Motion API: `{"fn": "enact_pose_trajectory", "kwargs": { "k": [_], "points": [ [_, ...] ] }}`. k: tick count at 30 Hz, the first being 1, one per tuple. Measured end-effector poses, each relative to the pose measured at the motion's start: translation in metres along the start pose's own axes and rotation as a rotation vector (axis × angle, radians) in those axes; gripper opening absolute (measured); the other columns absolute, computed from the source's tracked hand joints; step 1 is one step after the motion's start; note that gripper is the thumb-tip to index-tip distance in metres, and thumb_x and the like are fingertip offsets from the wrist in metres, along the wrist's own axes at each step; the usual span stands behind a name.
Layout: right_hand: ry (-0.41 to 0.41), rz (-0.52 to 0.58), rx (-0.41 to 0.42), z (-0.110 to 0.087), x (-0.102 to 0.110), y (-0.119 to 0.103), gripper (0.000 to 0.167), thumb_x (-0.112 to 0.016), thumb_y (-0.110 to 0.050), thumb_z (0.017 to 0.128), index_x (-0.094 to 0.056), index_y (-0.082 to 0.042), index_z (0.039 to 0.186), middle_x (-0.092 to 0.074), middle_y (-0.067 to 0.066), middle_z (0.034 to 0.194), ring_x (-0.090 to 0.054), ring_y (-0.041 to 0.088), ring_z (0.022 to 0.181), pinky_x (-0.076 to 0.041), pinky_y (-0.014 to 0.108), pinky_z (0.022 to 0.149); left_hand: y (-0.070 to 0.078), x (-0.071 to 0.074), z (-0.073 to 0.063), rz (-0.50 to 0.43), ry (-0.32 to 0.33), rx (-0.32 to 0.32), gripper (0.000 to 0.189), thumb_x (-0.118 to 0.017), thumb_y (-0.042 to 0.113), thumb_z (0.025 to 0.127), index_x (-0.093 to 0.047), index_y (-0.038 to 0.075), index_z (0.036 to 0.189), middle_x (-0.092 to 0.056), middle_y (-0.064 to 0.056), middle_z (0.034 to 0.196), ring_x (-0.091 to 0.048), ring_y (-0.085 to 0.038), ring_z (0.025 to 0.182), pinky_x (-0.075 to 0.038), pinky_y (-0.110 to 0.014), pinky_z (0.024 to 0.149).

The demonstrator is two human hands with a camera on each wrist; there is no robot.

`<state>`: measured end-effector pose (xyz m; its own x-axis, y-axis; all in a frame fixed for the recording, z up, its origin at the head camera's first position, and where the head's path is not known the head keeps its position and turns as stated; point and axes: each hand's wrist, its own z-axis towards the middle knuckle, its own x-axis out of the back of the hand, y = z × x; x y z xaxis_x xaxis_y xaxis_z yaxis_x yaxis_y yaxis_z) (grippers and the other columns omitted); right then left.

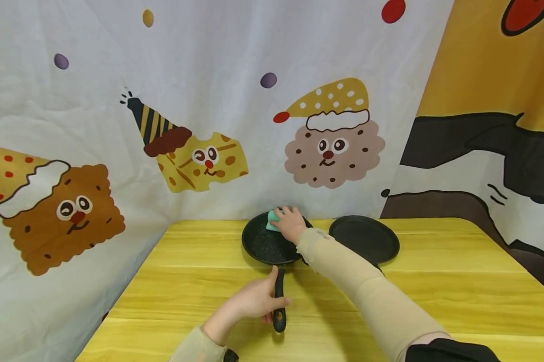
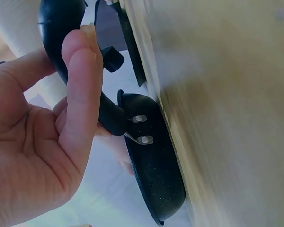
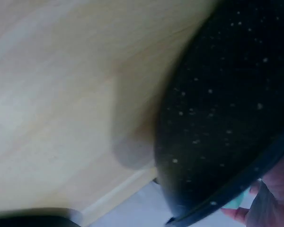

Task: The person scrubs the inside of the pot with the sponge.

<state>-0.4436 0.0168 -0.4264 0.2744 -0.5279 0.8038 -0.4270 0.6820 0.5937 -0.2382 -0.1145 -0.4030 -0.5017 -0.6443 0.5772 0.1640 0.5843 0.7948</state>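
Pan (image 1: 263, 246), griddle (image 1: 364, 236) beside — sleeve (image 1: 369, 289) overlapping both, cartoon backdrop (image 1: 217, 55) behind

pan (image 1: 261, 246): speckled coating | handle (image 1: 279, 289): smooth plastic | tabletop (image 1: 185, 281): smooth wood

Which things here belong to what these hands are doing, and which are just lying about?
Part of the job:
Frying pan, its handle gripped by the left hand
Green sponge or cloth, held at the pan by the right hand

Not in use:
Flat pan, on the table to the right, held by neither hand
Printed curtain, hanging behind the table
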Motion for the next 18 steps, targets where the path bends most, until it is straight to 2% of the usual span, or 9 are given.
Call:
{"fn": "enact_pose_trajectory", "kwargs": {
  "k": [3, 6, 13, 18],
  "points": [
    [-0.010, 0.072, -0.027, -0.0013, -0.0054, -0.0009, 0.056, -0.049, -0.026, 0.103, -0.028, -0.049, 0.149, -0.017, 0.001, 0.159, -0.029, 0.027, 0.138, -0.037, 0.047, 0.101, 0.0000, -0.0024, -0.0007, 0.050, 0.016, -0.010, 0.087, -0.065, 0.027, 0.094, -0.010, -0.007, 0.152, -0.063, -0.002, 0.057, -0.064, -0.026, 0.048, -0.052, -0.034, 0.046],
    [-0.009, 0.086, -0.038, -0.0022, -0.0083, -0.0027, 0.059, -0.052, -0.026, 0.101, -0.028, -0.049, 0.149, -0.016, 0.001, 0.160, -0.028, 0.028, 0.138, -0.037, 0.048, 0.102, 0.0012, -0.0042, -0.0020, 0.096, 0.024, -0.014, 0.081, -0.064, 0.027, 0.095, -0.016, -0.005, 0.152, -0.062, -0.001, 0.055, -0.063, -0.023, 0.046, -0.050, -0.030, 0.044],
    [-0.046, 0.016, -0.030, -0.0030, -0.0040, -0.0023, 0.057, -0.052, -0.031, 0.101, -0.028, -0.048, 0.150, -0.018, 0.004, 0.157, -0.031, 0.029, 0.135, -0.038, 0.047, 0.101, 0.0048, -0.0061, -0.0048, 0.143, 0.052, -0.006, 0.077, -0.064, 0.024, 0.094, -0.022, -0.007, 0.150, -0.060, 0.000, 0.054, -0.059, -0.016, 0.040, -0.049, -0.029, 0.042],
    [-0.075, -0.046, -0.025, -0.0048, 0.0013, 0.0030, 0.054, -0.052, -0.030, 0.101, -0.032, -0.047, 0.149, -0.019, 0.003, 0.156, -0.031, 0.029, 0.134, -0.036, 0.047, 0.101, 0.0064, -0.0059, -0.0052, 0.154, 0.077, 0.003, 0.076, -0.064, 0.022, 0.093, -0.023, -0.006, 0.150, -0.060, -0.001, 0.053, -0.060, -0.020, 0.041, -0.049, -0.030, 0.041]
  ]
}}
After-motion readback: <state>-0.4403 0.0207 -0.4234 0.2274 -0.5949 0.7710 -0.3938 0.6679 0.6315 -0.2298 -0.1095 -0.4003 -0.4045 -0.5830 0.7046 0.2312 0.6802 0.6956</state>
